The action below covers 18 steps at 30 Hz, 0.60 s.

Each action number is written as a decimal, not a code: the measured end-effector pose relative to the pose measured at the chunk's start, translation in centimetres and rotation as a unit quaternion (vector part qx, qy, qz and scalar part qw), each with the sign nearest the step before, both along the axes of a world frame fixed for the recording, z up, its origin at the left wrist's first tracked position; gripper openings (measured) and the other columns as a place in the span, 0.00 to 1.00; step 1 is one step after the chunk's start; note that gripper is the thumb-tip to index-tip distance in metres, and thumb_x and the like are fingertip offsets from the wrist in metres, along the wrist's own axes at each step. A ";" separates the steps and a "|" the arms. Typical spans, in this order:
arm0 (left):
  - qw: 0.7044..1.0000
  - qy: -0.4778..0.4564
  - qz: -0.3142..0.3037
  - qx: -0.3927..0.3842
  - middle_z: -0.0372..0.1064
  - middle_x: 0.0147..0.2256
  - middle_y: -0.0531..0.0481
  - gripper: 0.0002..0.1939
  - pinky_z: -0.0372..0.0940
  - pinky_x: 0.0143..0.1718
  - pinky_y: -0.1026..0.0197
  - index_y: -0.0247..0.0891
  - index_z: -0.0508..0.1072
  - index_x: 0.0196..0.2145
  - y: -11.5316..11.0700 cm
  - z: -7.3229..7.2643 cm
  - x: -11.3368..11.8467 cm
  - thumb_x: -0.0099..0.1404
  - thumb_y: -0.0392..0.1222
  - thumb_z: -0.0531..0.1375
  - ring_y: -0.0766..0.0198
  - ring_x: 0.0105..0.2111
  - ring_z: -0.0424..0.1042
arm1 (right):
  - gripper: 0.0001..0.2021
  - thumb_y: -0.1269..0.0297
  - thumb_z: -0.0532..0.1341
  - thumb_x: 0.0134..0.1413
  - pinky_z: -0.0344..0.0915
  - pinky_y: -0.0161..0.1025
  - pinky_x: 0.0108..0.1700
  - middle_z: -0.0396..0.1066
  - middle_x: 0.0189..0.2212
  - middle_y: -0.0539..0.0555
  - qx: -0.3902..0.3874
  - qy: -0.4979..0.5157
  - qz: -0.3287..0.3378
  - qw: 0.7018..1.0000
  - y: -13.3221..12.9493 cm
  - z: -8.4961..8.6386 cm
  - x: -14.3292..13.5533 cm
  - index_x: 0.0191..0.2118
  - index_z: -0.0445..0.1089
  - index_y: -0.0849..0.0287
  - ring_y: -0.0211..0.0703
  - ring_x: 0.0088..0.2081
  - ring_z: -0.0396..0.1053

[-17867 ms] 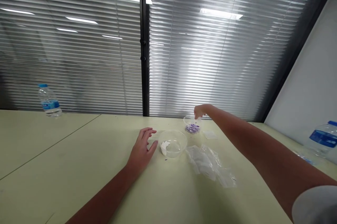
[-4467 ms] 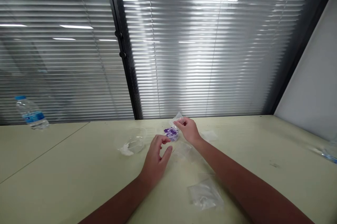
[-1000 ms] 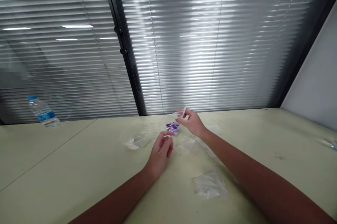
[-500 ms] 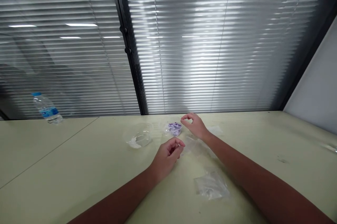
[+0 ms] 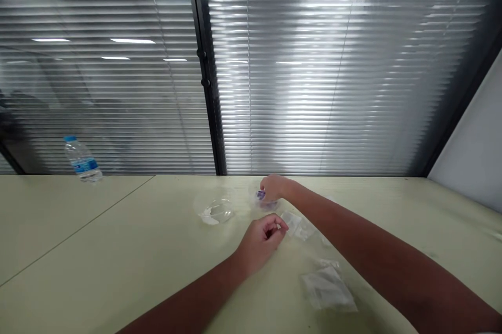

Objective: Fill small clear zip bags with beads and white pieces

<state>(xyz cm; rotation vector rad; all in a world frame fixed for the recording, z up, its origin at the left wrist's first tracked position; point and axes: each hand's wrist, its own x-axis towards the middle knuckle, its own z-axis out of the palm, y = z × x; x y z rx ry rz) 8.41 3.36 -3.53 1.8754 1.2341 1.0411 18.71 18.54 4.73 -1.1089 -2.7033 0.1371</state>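
A clear round container with small purple pieces (image 5: pixel 261 195) stands near the back edge of the table. My right hand (image 5: pixel 273 187) is over it, fingers bent down into the purple pieces; its fingertips are partly hidden, and what they grip cannot be made out. Nearer to me, my left hand (image 5: pixel 263 240) hovers above the table, thumb and fingertips pressed together, with anything between them too small to tell. To its left sits another clear round container (image 5: pixel 221 211) with something white in it. Small clear plastic bags (image 5: pixel 300 225) lie just right of my left hand.
More clear bags (image 5: pixel 328 287) lie on the pale table (image 5: pixel 117 261) toward the front right. A water bottle (image 5: pixel 83 160) with a blue cap stands at the back left. Windows with blinds (image 5: pixel 274 88) rise behind the table.
My right hand has moved left and down onto the purple pieces, which it now partly covers. The view has shifted slightly; my left hand keeps its pinched pose.
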 end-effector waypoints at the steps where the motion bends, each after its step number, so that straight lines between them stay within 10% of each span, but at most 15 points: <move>1: 1.000 -0.005 -0.002 -0.004 0.54 0.22 0.58 0.10 0.49 0.26 0.65 0.36 0.73 0.39 0.1 0.0 0.0 0.70 0.45 0.57 0.69 0.23 0.54 | 0.20 0.52 0.72 0.52 0.69 0.42 0.44 0.77 0.39 0.58 -0.003 -0.024 0.000 1.000 0.1 0.0 -0.6 0.43 0.78 0.64 0.45 0.40 0.74; 18: 0.998 0.031 -0.019 0.044 0.57 0.23 0.57 0.09 0.47 0.25 0.65 0.37 0.75 0.38 0.0 -0.6 0.1 0.69 0.44 0.58 0.69 0.24 0.53 | 0.09 0.63 0.66 0.56 0.62 0.30 0.32 0.79 0.36 0.51 -0.073 0.024 0.114 0.990 -0.3 1.8 3.5 0.41 0.79 0.59 0.37 0.34 0.73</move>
